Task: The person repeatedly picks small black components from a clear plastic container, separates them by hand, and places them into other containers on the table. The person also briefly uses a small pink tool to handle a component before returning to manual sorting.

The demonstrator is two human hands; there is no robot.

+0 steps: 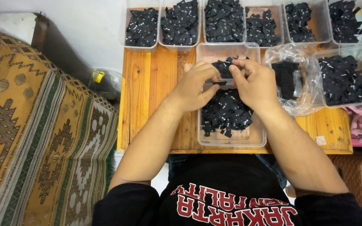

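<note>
Both hands meet over a clear plastic tray (pixel 231 138) on a small orange wooden surface (pixel 147 83). The left hand (pixel 195 86) and right hand (pixel 254 83) are closed together, pinching a small stack of black fabric labels (pixel 223 69) between fingertips. More labels (pixel 225 111) lie heaped in the tray beneath them. Beyond the hands runs a row of clear tubs (pixel 143 27) filled with the same labels; just right of the right hand sits a crumpled plastic bag (pixel 292 79). Left of the left arm spreads a patterned woven rug (pixel 34 138).
</note>
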